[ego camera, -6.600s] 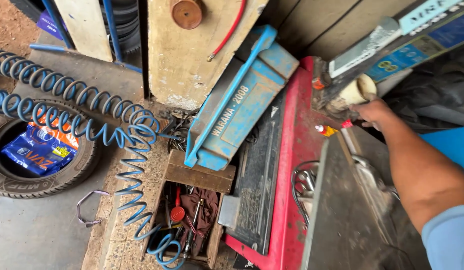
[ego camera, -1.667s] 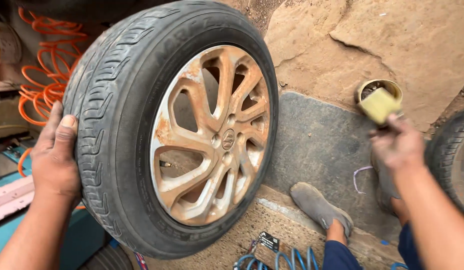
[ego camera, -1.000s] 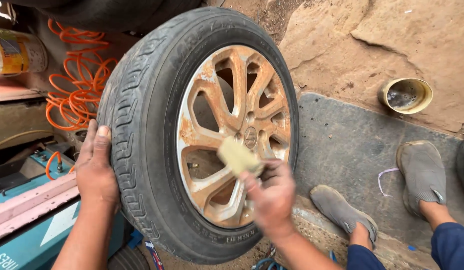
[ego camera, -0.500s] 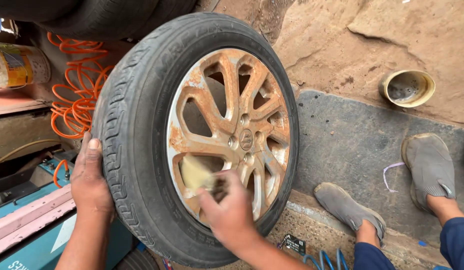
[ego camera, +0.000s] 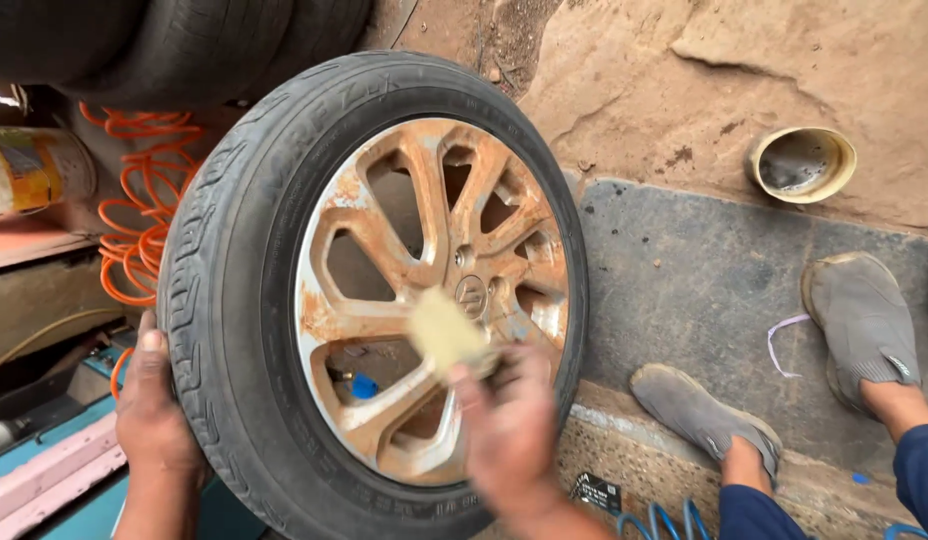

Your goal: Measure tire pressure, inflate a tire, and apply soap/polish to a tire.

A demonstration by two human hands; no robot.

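Upright wheel (ego camera: 384, 290), centre frame, likely heavy and stiff, best gripped at tread: left hand (ego camera: 156, 420) clasps tread; right hand (ego camera: 509, 435) pinches soft yellow sponge (ego camera: 444, 333) against rusty rim.

Soft, even daylight fills the picture with no hard shadows or glare, the tyre (ego camera: 234, 300) and the ground look sharp, the right hand (ego camera: 509, 440) and the yellow sponge (ego camera: 442, 330) are smeared with blur, and the top left corner is dark.
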